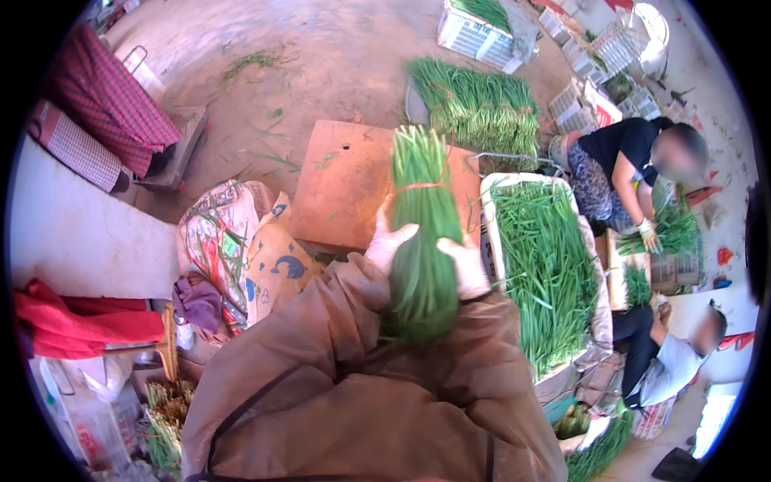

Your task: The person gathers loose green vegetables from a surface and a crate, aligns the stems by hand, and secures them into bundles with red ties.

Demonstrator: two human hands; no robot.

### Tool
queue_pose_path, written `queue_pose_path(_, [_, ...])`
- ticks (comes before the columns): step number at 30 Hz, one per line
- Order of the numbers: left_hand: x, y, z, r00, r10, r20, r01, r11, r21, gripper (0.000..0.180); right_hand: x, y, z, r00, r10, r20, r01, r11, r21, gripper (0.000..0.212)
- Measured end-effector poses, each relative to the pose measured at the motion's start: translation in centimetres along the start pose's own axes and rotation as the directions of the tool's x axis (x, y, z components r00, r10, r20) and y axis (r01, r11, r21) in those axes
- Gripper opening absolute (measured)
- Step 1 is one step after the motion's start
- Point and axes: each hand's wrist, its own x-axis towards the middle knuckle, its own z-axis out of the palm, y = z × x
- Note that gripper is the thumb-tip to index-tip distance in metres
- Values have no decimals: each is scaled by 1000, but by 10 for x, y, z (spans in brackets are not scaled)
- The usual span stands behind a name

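A thick bundle of garlic chives (424, 249) stands between my two gloved hands, pale stem ends pointing away from me and leafy ends toward my lap. An orange-red band circles it near the stems. My left hand (389, 245) grips its left side, thumb laid across the leaves. On the opposite side my right hand (466, 267) presses in with its thumb on top; the fingers of both hands are partly hidden beneath. Under the stem ends lies an orange-brown board (337, 181). The leaf tips are blurred.
A white crate of loose chives (488, 209) stands close on my right. Beyond the board lie tied chive bundles (478, 104). Two co-workers (614, 157) sit at the right. Patterned sacks (277, 261) lie at my left, near a red cloth (88, 321). Another crate (474, 36) stands farther off.
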Motion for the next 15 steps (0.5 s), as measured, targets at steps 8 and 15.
queue_pose_path(8, [-16, 7, 84, 816, -335, 472, 569, 614, -547, 48, -13, -217, 34, 890, 446, 89, -191, 544, -817, 39])
queue_pose_path(15, [-4, 18, 90, 839, -297, 456, 542, 375, -753, 59, 61, -257, 64, 793, 592, -142, -50, -168, -984, 42])
